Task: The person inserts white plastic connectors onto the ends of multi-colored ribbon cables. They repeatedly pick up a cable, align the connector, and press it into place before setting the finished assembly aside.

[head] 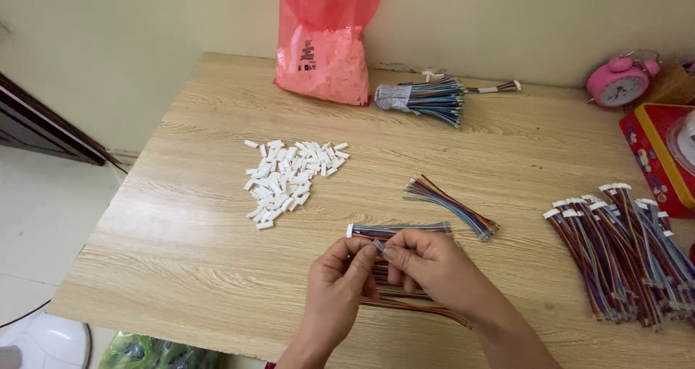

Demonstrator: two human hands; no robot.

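My left hand (334, 286) and my right hand (427, 264) meet over the near middle of the wooden table (181, 246). Between their fingertips they pinch the metal-tipped end of a multicoloured wire bundle (416, 305), which trails down and right under my right wrist. Just beyond my fingers lies a wire bundle with a white connector on its left end (398, 229). A loose wire bundle (452, 204) lies further back. A heap of several small white plastic connectors (289, 179) sits to the left.
A pile of finished wire bundles with white connectors (622, 257) lies at the right. At the back stand a red plastic bag of white connectors (323, 50) and a taped wire bunch (423, 97). A pink alarm clock (619, 83) and a red box (659, 155) occupy the right corner.
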